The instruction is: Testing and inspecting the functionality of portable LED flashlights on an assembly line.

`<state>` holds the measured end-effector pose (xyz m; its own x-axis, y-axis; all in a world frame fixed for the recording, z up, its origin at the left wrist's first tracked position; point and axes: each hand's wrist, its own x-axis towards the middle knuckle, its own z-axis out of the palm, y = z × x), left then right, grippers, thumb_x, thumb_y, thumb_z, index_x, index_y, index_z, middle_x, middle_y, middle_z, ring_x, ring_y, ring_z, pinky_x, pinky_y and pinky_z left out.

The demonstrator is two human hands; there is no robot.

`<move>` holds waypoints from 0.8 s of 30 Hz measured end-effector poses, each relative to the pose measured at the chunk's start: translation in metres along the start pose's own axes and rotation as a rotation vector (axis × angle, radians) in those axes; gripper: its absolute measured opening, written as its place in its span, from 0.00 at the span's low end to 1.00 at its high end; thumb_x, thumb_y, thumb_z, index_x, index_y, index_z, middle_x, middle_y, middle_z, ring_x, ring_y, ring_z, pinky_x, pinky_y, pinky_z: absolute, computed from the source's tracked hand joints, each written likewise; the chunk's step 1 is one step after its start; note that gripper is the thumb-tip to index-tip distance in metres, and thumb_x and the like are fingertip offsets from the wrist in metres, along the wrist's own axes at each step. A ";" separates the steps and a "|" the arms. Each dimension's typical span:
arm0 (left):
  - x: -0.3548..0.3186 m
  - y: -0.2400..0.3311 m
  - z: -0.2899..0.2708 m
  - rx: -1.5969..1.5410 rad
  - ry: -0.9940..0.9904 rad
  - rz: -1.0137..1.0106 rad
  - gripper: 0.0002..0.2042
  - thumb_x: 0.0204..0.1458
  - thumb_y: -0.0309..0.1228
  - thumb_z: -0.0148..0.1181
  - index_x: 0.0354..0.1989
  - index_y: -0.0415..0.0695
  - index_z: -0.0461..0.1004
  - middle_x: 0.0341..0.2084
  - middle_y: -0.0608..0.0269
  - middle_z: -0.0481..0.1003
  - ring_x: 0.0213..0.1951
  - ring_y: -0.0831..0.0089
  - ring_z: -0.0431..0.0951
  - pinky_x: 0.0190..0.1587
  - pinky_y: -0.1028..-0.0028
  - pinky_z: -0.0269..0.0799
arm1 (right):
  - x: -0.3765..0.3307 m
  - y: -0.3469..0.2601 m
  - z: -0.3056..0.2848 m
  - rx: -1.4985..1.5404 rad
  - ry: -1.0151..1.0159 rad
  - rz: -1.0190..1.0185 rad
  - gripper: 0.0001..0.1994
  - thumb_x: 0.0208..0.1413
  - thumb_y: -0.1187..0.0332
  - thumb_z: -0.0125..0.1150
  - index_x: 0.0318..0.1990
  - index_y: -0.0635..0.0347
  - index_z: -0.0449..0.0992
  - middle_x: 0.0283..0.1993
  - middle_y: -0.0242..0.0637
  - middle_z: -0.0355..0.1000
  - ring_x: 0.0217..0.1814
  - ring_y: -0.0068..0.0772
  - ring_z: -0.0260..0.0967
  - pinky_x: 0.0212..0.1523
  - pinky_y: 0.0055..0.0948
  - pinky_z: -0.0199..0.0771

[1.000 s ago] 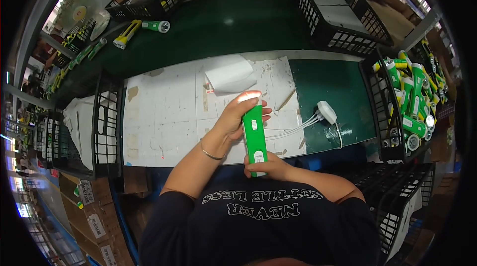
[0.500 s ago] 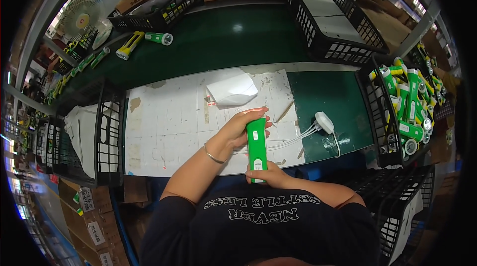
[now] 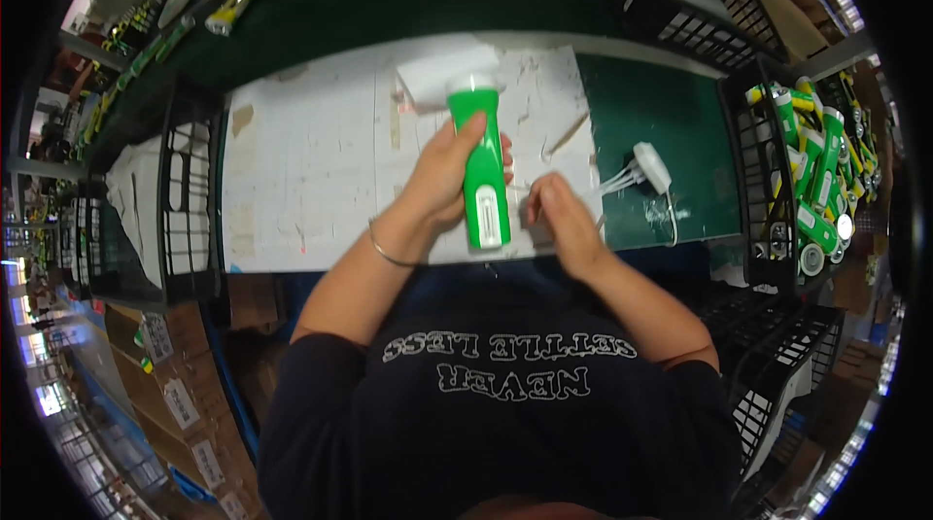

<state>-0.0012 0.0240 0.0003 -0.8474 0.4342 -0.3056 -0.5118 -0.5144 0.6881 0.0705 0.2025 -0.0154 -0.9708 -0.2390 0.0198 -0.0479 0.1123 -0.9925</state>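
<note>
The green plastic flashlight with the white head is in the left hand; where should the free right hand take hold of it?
Grip the green plastic flashlight by its bare lower barrel, coming from its right side. The left hand covers the left middle, the white head points away, and the right hand is already beside it.

Torch on mat, charger right

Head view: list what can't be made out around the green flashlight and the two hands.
- Green flashlight: the side under the left hand is covered by its fingers; the lens faces away.
- Right hand: whatever its fingertips pinch is too small to tell.
- White adapter: its cables run behind the right hand.
- Flashlights in the right crate: bent and blurred by the fisheye rim.
</note>
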 end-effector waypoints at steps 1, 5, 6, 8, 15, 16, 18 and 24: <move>-0.002 0.005 0.002 0.015 0.005 0.001 0.14 0.57 0.39 0.49 0.44 0.42 0.61 0.31 0.56 0.70 0.29 0.70 0.73 0.32 0.70 0.75 | 0.005 -0.020 -0.009 -0.186 -0.017 -0.047 0.13 0.62 0.62 0.39 0.31 0.60 0.65 0.26 0.38 0.62 0.28 0.31 0.63 0.32 0.29 0.63; -0.005 0.004 0.011 0.168 0.021 0.088 0.17 0.58 0.41 0.49 0.45 0.40 0.60 0.32 0.56 0.70 0.31 0.72 0.73 0.33 0.72 0.74 | 0.019 -0.049 -0.006 -0.921 -0.001 -0.422 0.05 0.52 0.66 0.53 0.30 0.56 0.70 0.27 0.35 0.66 0.24 0.40 0.67 0.21 0.33 0.67; -0.005 0.001 0.010 0.244 0.011 0.115 0.19 0.58 0.44 0.47 0.45 0.40 0.60 0.32 0.56 0.70 0.31 0.72 0.73 0.33 0.72 0.73 | 0.022 -0.051 -0.003 -1.015 0.017 -0.542 0.05 0.49 0.65 0.56 0.29 0.55 0.69 0.25 0.32 0.63 0.18 0.34 0.66 0.17 0.31 0.66; -0.007 -0.002 0.008 0.317 0.003 0.142 0.21 0.59 0.47 0.45 0.46 0.39 0.60 0.32 0.56 0.70 0.31 0.72 0.73 0.32 0.73 0.73 | 0.021 -0.048 0.005 -1.087 -0.008 -0.550 0.06 0.47 0.66 0.57 0.28 0.54 0.68 0.24 0.32 0.63 0.18 0.34 0.66 0.17 0.30 0.66; -0.002 0.012 -0.014 0.156 0.122 0.157 0.27 0.58 0.54 0.36 0.48 0.40 0.61 0.31 0.55 0.70 0.29 0.70 0.73 0.31 0.70 0.73 | -0.005 -0.050 0.009 -0.852 -0.347 -0.730 0.07 0.44 0.66 0.58 0.22 0.51 0.66 0.22 0.33 0.60 0.15 0.34 0.61 0.15 0.34 0.61; -0.002 0.015 -0.017 0.164 0.143 0.156 0.27 0.58 0.55 0.35 0.47 0.40 0.63 0.31 0.55 0.71 0.30 0.69 0.73 0.31 0.69 0.73 | -0.012 -0.043 0.011 -0.808 -0.485 -0.693 0.07 0.43 0.64 0.60 0.23 0.51 0.67 0.22 0.32 0.59 0.16 0.34 0.61 0.16 0.32 0.62; -0.002 0.017 -0.018 0.116 0.110 0.158 0.27 0.58 0.55 0.36 0.46 0.40 0.63 0.31 0.55 0.71 0.30 0.69 0.73 0.32 0.69 0.73 | -0.011 -0.043 0.013 -0.768 -0.436 -0.726 0.09 0.41 0.64 0.63 0.23 0.52 0.68 0.21 0.32 0.60 0.16 0.33 0.61 0.16 0.30 0.60; -0.006 -0.001 -0.004 0.022 -0.084 0.133 0.16 0.56 0.38 0.52 0.44 0.39 0.63 0.33 0.57 0.71 0.32 0.72 0.73 0.35 0.74 0.72 | 0.031 -0.043 0.022 -0.590 0.115 -0.305 0.15 0.46 0.68 0.65 0.20 0.58 0.62 0.17 0.32 0.58 0.16 0.26 0.55 0.18 0.25 0.56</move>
<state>0.0032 0.0186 -0.0015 -0.8924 0.4236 -0.1553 -0.3913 -0.5554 0.7338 0.0477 0.1692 0.0252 -0.9105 -0.2435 0.3342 -0.4131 0.5721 -0.7086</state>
